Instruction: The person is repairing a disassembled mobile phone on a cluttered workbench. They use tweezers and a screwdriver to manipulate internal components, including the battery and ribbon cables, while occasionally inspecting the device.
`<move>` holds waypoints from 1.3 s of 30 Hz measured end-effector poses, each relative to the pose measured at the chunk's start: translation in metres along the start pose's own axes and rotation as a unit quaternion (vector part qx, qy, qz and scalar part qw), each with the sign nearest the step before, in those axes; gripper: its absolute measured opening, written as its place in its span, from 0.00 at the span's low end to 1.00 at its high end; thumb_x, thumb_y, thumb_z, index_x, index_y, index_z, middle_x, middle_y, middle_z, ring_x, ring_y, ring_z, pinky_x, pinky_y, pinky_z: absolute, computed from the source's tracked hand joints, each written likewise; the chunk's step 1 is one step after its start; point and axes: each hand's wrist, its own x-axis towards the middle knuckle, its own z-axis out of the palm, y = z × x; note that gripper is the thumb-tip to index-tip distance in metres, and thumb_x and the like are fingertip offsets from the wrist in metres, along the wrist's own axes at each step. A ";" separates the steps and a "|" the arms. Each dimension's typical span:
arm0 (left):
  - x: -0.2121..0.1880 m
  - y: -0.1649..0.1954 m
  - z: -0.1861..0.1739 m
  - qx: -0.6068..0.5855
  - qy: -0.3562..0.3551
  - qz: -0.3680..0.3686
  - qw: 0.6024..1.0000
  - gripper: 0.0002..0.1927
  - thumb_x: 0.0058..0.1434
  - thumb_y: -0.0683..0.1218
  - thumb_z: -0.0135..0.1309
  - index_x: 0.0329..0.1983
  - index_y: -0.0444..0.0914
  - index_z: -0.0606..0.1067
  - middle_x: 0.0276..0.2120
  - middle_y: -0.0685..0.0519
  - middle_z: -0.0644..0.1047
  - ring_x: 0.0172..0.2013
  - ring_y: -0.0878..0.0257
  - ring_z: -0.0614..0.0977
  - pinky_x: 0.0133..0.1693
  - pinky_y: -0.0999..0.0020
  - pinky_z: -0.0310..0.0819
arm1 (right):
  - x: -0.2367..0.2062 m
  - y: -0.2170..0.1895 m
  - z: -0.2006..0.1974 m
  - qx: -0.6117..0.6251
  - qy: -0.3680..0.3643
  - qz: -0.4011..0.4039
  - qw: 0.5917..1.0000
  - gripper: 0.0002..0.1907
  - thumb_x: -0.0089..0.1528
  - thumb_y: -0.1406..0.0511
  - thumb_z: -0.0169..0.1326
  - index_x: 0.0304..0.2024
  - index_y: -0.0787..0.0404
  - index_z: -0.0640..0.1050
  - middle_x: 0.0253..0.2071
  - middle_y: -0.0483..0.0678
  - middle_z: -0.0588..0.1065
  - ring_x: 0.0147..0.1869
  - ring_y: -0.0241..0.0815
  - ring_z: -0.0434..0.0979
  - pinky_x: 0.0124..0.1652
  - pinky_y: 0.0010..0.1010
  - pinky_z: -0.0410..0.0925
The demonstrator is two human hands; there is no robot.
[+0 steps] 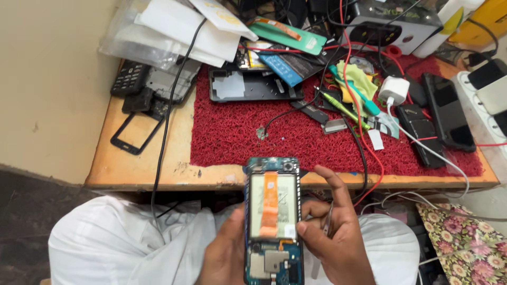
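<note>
Phone [272, 221], one, back cover off: flat rectangle, pale battery with orange ribbon strip, blue circuit board at both ends. Long axis runs away from person, far end over wooden bench [142, 169] edge, held above lap. Left hand [224, 253] grasps left edge from beneath. Right hand [330, 232] fingers pinch right edge, thin metal tweezers [327, 219] tucked in. One red bristly mat [232, 132] behind.
</note>
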 end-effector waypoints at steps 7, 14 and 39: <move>-0.014 0.007 0.048 0.025 -0.045 0.084 0.995 0.33 0.64 0.50 0.47 0.72 0.36 0.59 0.61 0.36 0.73 0.55 0.47 0.79 0.54 0.50 0.79 | -0.016 -0.004 0.005 -0.290 0.089 -0.015 0.953 0.25 0.55 0.74 0.63 0.55 0.63 0.76 0.32 0.44 0.81 0.20 0.21 0.63 0.18 0.18 0.52; -0.013 0.014 0.051 0.081 -0.067 0.196 0.975 0.41 0.65 0.62 0.50 0.70 0.30 0.58 0.60 0.32 0.71 0.55 0.41 0.79 0.53 0.40 0.80 | -0.048 0.036 0.024 -0.349 0.093 0.011 0.932 0.07 0.55 0.73 0.67 0.36 0.64 0.87 0.24 0.40 0.83 0.26 0.16 0.75 0.24 0.11 0.63; -0.013 0.001 0.018 0.146 -0.048 0.220 0.963 0.58 0.53 0.78 0.56 0.62 0.22 0.66 0.48 0.30 0.77 0.53 0.40 0.82 0.56 0.42 0.80 | -0.031 0.035 0.055 -0.358 0.116 0.112 0.920 0.07 0.51 0.73 0.65 0.32 0.60 0.82 0.17 0.37 0.75 0.16 0.19 0.66 0.18 0.17 0.56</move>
